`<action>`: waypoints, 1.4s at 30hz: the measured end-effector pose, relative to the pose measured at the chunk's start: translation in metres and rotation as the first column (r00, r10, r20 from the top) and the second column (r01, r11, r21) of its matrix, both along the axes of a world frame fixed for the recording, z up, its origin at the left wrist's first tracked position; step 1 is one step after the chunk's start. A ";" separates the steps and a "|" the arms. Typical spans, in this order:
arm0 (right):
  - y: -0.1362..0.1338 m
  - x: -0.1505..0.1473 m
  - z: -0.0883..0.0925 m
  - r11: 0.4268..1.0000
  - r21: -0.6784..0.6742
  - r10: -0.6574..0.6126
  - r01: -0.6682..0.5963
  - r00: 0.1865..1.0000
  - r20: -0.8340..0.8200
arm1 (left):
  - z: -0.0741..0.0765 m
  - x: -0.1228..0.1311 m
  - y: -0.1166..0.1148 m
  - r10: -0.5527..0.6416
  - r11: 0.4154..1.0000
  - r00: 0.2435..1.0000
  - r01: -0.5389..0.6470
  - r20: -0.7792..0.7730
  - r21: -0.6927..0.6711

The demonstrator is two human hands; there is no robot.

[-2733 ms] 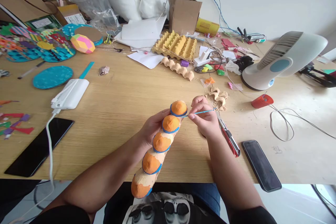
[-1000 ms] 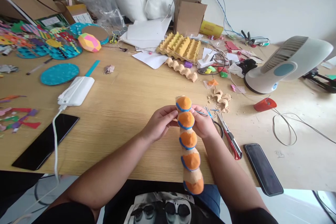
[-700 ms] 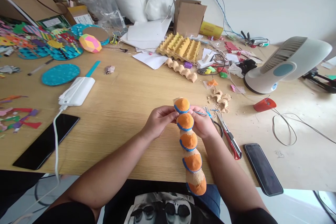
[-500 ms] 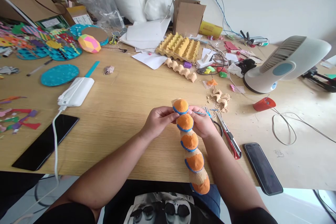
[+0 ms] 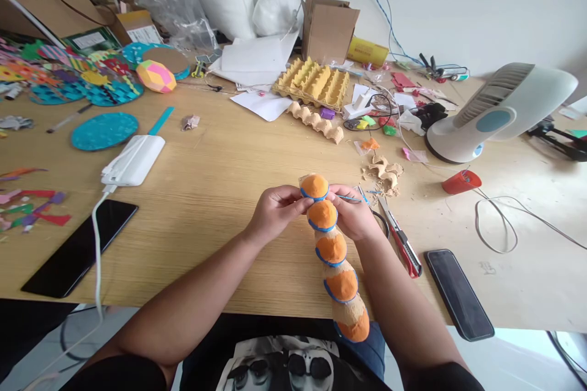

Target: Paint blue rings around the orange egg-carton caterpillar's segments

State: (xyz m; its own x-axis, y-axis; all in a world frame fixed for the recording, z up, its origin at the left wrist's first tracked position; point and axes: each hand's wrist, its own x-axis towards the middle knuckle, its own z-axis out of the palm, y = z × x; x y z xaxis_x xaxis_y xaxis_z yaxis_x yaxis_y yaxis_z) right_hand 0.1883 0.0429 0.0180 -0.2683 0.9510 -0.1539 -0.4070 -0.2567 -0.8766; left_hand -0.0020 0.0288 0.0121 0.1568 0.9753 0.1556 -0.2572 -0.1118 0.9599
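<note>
A strip of egg carton [image 5: 352, 311] stretches from my fingers down toward my lap, its several bumps capped with orange clay and edged with blue. My left hand [image 5: 279, 211] pinches it at the left, near the far end. At the other side, my right hand [image 5: 354, 215] has its thumb and fingers closed against the blue edging between the top two bumps. A thin blue strand [image 5: 347, 198] sticks out to the right from those fingers. Part of the fingers is hidden behind the strip.
Right of my arm lie a red utility knife [image 5: 406, 250] and a phone [image 5: 460, 293]. A white fan [image 5: 495, 104] and a red cup [image 5: 461, 181] stand farther right. Beyond are carton scraps [image 5: 384, 172] and a yellow egg tray [image 5: 314, 82]. Left are a power bank [image 5: 132, 160] and tablet-like black device [image 5: 80, 247].
The carton strip has tilted a little: its near end has swung slightly right and down, its far end slightly left. Both hands keep their hold in nearly the same place.
</note>
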 end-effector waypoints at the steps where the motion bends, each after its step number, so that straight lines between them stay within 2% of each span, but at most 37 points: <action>1: 0.000 0.000 0.000 1.000 -0.002 -0.001 0.001 1.000 -0.001 | 0.000 0.000 0.000 -0.004 1.000 1.000 0.004 0.005 -0.003; 9: 0.001 0.001 0.001 1.000 -0.018 0.000 -0.001 0.999 -0.043 | -0.001 0.002 0.001 -0.039 0.999 0.999 0.039 0.027 -0.021; 19: 0.000 -0.001 0.001 1.000 -0.012 0.021 -0.022 1.000 -0.020 | -0.003 -0.001 -0.002 0.011 1.000 0.999 -0.011 -0.030 -0.002; 27: 0.000 0.000 0.001 1.000 0.002 0.019 -0.019 0.999 -0.036 | -0.012 0.004 -0.002 0.027 0.995 0.992 -0.015 0.122 -0.097; 38: -0.001 -0.002 0.001 1.000 0.002 0.008 -0.008 1.000 -0.013 | -0.004 0.006 -0.005 -0.031 0.987 0.975 0.064 0.220 -0.149; 42: -0.002 -0.002 -0.001 0.999 0.011 0.037 -0.037 0.999 0.008 | -0.004 0.007 -0.004 -0.003 0.987 0.967 0.045 0.255 -0.156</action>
